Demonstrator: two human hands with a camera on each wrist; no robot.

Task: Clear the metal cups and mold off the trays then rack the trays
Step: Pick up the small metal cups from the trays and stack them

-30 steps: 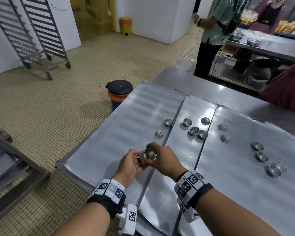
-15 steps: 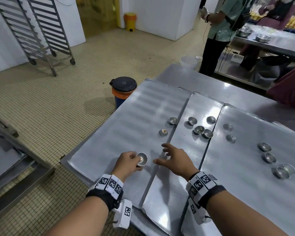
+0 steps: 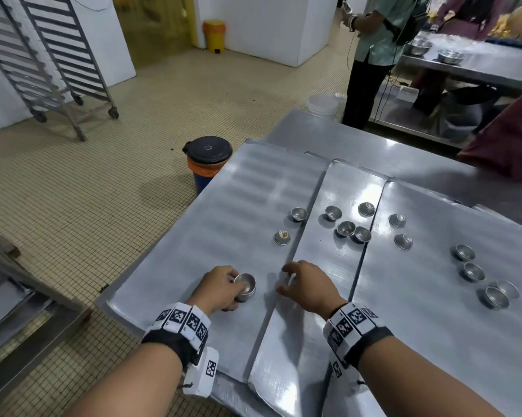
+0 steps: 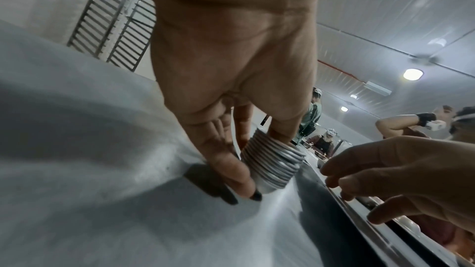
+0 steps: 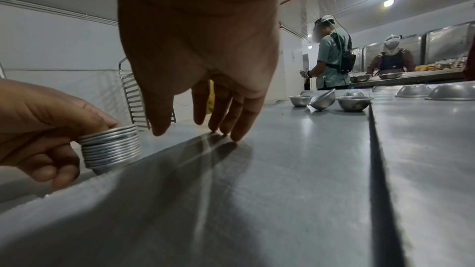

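Near the left tray's (image 3: 193, 224) front edge the left hand (image 3: 216, 288) grips a ribbed stack of nested metal cups (image 5: 110, 149), layers visible only in wrist views, right hand (image 3: 309, 285) loose-fingered, empty beside it, loose round cups (image 3: 345, 228) scattered farther back.

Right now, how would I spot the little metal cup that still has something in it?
Start at the leftmost tray, the widest one. Two loose cups sit near its right edge; take the nearer one. Unlike its neighbours, it has a pale crumbly bit on top.
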